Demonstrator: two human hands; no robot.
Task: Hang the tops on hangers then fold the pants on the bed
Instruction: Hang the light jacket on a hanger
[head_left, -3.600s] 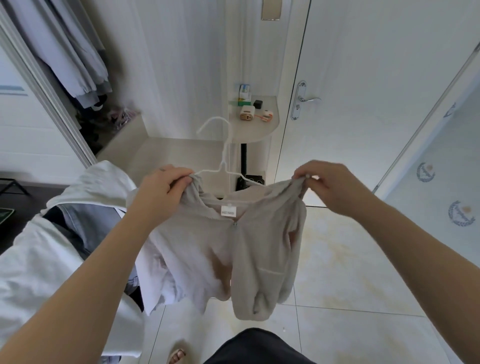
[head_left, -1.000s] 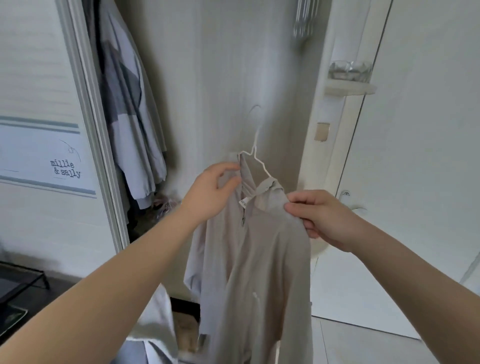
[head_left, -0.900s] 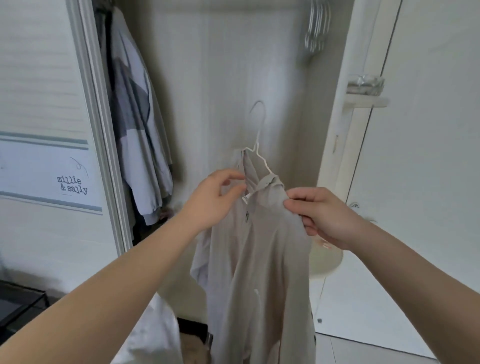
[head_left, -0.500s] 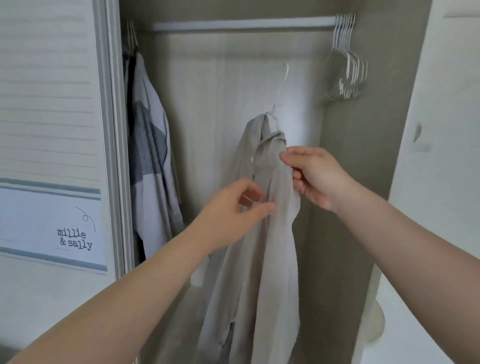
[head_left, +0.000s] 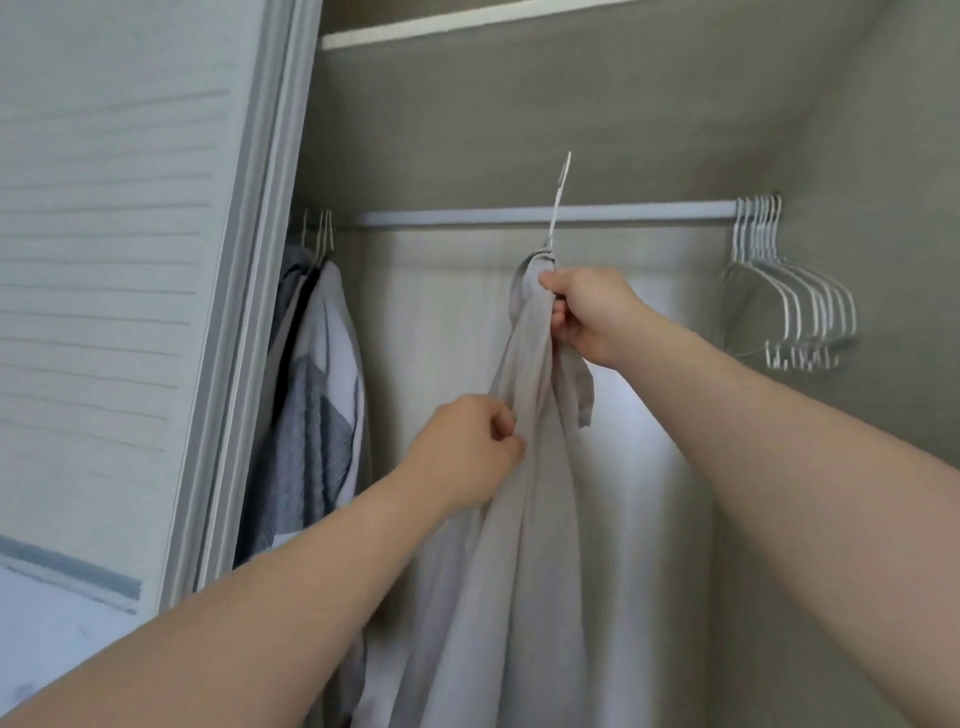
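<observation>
A beige top (head_left: 524, 519) hangs on a white hanger (head_left: 560, 197) inside the open wardrobe. My right hand (head_left: 587, 312) grips the top's collar and the hanger's neck just below the rail (head_left: 467, 217). The hanger's hook sticks up in front of the rail and above it; whether it rests on the rail I cannot tell. My left hand (head_left: 467, 447) pinches the front of the top lower down, at its left edge. The cloth hangs down out of the bottom of the view.
Grey and white tops (head_left: 317, 395) hang at the rail's left end, beside the sliding door (head_left: 130, 291). Several empty white hangers (head_left: 789, 296) are bunched at the rail's right end against the wardrobe's side wall. A shelf edge (head_left: 467, 21) runs above.
My right hand has lifted the top and hanger up to the rail. My left hand, open half a second ago, now pinches the cloth. The view has tilted upward.
</observation>
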